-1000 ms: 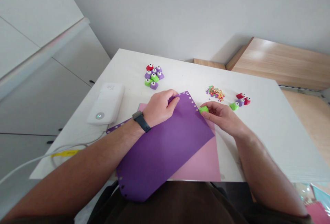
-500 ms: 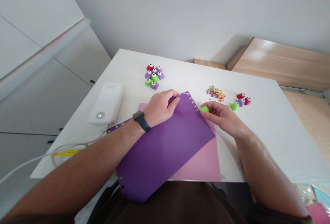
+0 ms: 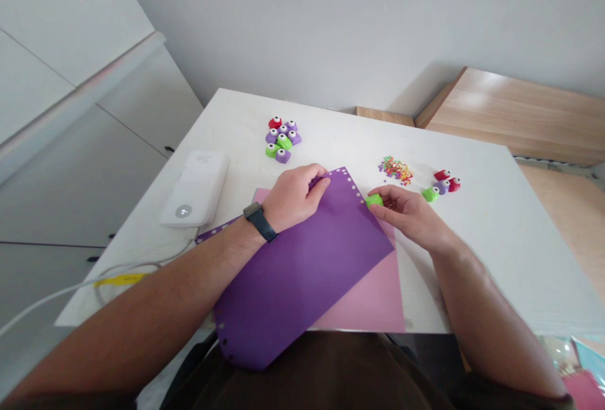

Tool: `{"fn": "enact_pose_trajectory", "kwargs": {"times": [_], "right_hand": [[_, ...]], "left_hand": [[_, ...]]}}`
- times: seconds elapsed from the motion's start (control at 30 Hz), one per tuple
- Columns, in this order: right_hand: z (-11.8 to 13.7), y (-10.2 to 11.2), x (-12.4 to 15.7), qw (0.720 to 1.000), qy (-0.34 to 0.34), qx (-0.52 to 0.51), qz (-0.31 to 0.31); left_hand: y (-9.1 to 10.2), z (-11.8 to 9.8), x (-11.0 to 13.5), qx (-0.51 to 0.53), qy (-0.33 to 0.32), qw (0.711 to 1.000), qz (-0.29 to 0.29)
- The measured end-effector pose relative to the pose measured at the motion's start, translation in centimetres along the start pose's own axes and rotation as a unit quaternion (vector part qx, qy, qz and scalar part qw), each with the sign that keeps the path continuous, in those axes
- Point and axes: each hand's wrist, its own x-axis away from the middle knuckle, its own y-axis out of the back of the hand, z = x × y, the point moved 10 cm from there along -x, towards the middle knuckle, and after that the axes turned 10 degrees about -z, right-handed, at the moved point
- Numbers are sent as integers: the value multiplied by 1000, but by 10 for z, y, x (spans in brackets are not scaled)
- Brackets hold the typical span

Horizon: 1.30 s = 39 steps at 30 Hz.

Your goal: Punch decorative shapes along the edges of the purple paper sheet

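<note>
A purple sheet of paper (image 3: 302,265) lies slantwise over a pink sheet (image 3: 363,300), with one corner hanging past the table's front edge. Small punched shapes run along its far edge, part of its right edge and its near left corner. My left hand (image 3: 300,193) pinches the far edge of the purple sheet between thumb and fingers. In my right hand (image 3: 401,208) is a green craft punch (image 3: 374,201), held at the sheet's right edge just below the last visible hole. The fingers partly cover this punch.
Red, green and purple craft punches (image 3: 283,140) cluster at the back left; several more (image 3: 443,184) sit at the right. Between the clusters lies a pile of colourful paper cutouts (image 3: 397,169). A white power bank (image 3: 196,188) with a cable (image 3: 137,265) rests at the left.
</note>
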Motion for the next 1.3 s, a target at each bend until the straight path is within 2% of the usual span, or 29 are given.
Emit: {"fn": "enact_pose_trajectory", "kwargs": {"times": [1.3], "right_hand": [[-1, -1, 1, 1000, -12, -13, 4]], "left_hand": [[0, -2, 0, -2, -6, 1000, -2]]}}
